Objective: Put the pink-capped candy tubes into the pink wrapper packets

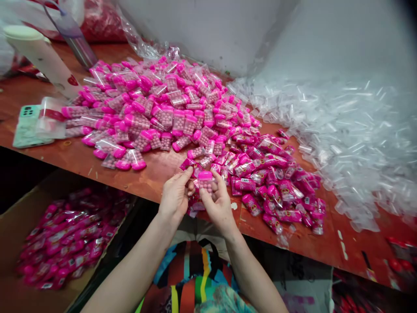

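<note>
In the head view, my right hand grips a small clear candy box with a bright pink lid and pale pink round candies inside. Its thumb lies across the front of the box. Close by on the left, my left hand has its fingers curled in a pinch; what they hold I cannot make out. Pink printed packets lie just beyond and to the right of my hands. Behind them spreads a big heap of pink-lidded candy boxes without printed wrapping.
Clear empty plastic cases pile up on the right of the red-brown table. A phone, a white tumbler and a steel bottle are at left. A cardboard box of pink packets stands below left.
</note>
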{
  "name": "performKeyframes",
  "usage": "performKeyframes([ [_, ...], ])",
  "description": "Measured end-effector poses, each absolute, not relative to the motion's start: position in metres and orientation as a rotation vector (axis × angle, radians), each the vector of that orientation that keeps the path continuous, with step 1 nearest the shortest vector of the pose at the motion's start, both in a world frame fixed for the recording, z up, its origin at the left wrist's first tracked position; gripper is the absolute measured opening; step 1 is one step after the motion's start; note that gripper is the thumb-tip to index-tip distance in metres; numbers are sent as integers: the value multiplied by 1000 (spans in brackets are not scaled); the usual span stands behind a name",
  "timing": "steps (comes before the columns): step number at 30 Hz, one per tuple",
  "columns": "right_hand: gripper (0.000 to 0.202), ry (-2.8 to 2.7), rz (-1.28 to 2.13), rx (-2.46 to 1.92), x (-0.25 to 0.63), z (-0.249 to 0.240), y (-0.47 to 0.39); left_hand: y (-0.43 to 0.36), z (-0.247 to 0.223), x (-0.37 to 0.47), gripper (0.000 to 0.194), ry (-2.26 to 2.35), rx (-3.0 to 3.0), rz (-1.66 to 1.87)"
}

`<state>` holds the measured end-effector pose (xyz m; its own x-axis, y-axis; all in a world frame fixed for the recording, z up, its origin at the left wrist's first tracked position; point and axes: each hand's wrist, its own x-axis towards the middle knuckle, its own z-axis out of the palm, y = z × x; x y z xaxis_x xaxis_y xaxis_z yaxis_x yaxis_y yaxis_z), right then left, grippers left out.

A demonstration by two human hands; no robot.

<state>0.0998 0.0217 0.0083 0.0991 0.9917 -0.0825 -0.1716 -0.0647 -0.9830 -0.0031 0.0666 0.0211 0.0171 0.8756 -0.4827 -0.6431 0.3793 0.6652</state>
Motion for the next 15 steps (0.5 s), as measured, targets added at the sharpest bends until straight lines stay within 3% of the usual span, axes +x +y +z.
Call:
performKeyframes([
  [15, 61, -780, 1631, -965, 117, 3, 5, 54, 18, -6, 26, 807, 352, 920],
])
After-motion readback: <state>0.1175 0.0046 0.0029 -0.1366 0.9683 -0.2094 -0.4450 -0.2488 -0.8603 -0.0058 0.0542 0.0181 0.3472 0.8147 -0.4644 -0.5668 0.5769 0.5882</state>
